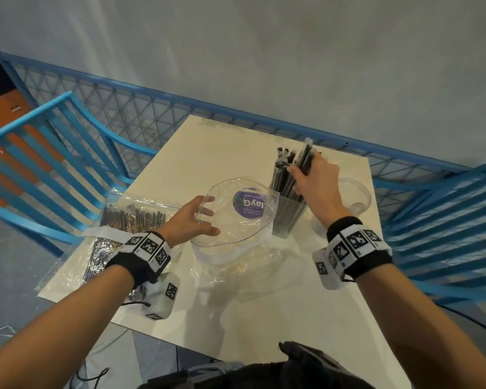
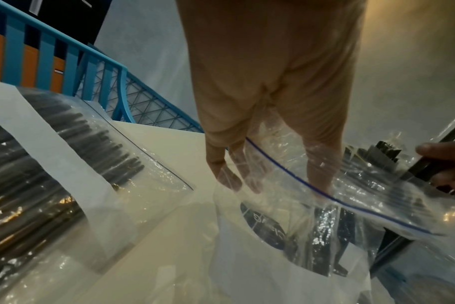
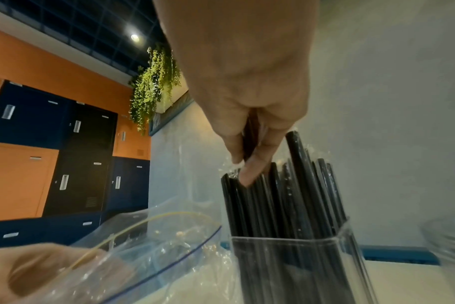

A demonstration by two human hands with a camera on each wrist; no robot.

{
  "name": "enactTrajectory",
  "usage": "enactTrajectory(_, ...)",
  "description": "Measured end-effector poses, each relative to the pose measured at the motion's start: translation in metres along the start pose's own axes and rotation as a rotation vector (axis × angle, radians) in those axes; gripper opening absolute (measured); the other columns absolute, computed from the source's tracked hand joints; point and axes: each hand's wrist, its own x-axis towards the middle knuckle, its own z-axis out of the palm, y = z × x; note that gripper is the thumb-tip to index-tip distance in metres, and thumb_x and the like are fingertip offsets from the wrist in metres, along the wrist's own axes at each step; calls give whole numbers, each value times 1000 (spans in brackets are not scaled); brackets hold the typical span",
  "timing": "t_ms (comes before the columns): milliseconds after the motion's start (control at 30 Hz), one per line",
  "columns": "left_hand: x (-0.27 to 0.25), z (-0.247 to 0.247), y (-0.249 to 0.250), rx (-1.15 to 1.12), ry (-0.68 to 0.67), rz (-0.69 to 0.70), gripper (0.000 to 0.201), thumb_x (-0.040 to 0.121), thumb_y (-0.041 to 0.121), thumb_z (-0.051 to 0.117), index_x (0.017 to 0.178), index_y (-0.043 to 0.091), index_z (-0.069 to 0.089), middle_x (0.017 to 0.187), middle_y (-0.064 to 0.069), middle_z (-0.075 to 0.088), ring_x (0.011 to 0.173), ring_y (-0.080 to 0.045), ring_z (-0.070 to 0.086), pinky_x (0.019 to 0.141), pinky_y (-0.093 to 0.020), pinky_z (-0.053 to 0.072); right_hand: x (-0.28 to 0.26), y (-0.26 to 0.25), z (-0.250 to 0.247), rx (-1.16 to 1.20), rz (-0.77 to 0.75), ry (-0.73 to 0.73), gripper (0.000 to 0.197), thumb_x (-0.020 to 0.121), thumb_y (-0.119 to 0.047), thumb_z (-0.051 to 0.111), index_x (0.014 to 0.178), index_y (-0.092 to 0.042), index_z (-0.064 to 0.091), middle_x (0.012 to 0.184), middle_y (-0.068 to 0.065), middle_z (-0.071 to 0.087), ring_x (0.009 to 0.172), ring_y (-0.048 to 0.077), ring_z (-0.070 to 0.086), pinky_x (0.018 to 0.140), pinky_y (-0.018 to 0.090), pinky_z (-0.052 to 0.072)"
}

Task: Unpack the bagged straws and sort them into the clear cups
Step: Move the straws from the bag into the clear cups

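Note:
My left hand (image 1: 205,219) holds the rim of a clear zip bag (image 1: 244,223) with a purple label, fingers inside its mouth and thumb outside, keeping it wide. In the left wrist view the left hand's fingers (image 2: 249,174) show through the zip bag (image 2: 356,197). My right hand (image 1: 302,174) grips a bundle of black straws (image 1: 306,155) over a square clear cup (image 1: 285,217) that stands full of black straws (image 3: 294,195). The right hand (image 3: 244,164) pinches its bundle just above the square cup (image 3: 299,267).
A second sealed bag of black straws (image 1: 129,217) lies at the white table's (image 1: 264,304) left edge. A round clear cup (image 1: 354,195) stands right of the square one. Blue chairs (image 1: 40,164) flank the table, and a blue mesh rail (image 1: 236,119) runs behind it.

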Motion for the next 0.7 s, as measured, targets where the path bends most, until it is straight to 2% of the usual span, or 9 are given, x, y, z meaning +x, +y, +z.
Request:
enactTrajectory(67, -1, -1, 0, 11, 4, -3, 78, 74, 3, 81, 139, 21, 43, 124, -14, 56, 95, -26, 63, 82, -25, 51, 3, -2, -5, 20, 83, -62, 37, 89, -34, 66, 114, -8, 57, 90, 9, 70, 60, 1, 68, 54, 13, 53)
enactTrajectory(133, -2, -2, 0, 17, 9, -4, 78, 74, 3, 81, 140, 21, 43, 124, -13, 56, 95, -26, 64, 79, -24, 51, 4, -9, -18, 50, 115, -89, 35, 86, -32, 70, 109, -8, 56, 90, 8, 70, 47, -3, 62, 42, 7, 43)
enactTrajectory(200, -2, -2, 0, 18, 15, -6, 78, 75, 3, 81, 140, 21, 43, 123, -13, 56, 93, -25, 64, 78, -23, 50, 3, -20, -36, 37, 80, -68, 39, 85, -33, 70, 112, -12, 51, 100, 8, 67, 68, 8, 67, 52, 14, 49)
enactTrajectory(267, -2, -2, 0, 21, 15, -9, 78, 75, 3, 81, 140, 21, 43, 123, -13, 56, 92, -24, 64, 79, -24, 51, 1, -30, -46, -67, -49, 15, 48, 88, -35, 67, 126, -15, 47, 118, 8, 60, 99, 21, 60, 77, 27, 51)
enactTrajectory(333, -1, -2, 0, 29, 10, -8, 78, 74, 3, 81, 140, 21, 42, 124, -13, 57, 91, -24, 64, 79, -24, 51, 0, -36, -48, -175, -223, 60, 55, 94, -36, 59, 141, -18, 38, 140, 9, 47, 127, 27, 43, 100, 35, 40)
enactTrajectory(400, 0, -1, 1, 34, 4, -5, 78, 75, 3, 81, 140, 20, 42, 124, -13, 57, 91, -23, 64, 77, -23, 51, 0, -36, -40, -312, -344, -8, 60, 100, -38, 47, 151, -17, 24, 158, 9, 22, 146, 26, 18, 116, 37, 21)
enactTrajectory(500, 0, 0, 3, 36, -3, -2, 78, 75, 3, 81, 140, 21, 42, 123, -12, 57, 90, -22, 64, 77, -24, 51, -1, -23, -22, -415, -291, -198, 60, 105, -37, 31, 154, -11, 10, 163, 8, 0, 150, 20, -4, 119, 34, 2)
enactTrajectory(567, 0, 0, 4, 32, -5, -1, 78, 75, 3, 81, 141, 21, 42, 123, -12, 56, 91, -23, 64, 79, -25, 51, -8, -12, -10, -433, -242, -272, 57, 106, -34, 26, 154, -10, 7, 163, 8, -2, 150, 19, -6, 118, 30, -1)
enactTrajectory(700, -1, 1, 3, 26, -11, -6, 78, 75, 4, 81, 141, 21, 42, 123, -13, 56, 94, -24, 63, 82, -28, 51, -22, 2, 12, -535, -239, -355, 62, 105, -37, 23, 154, -8, -3, 162, 10, -8, 149, 20, -10, 117, 32, -8)
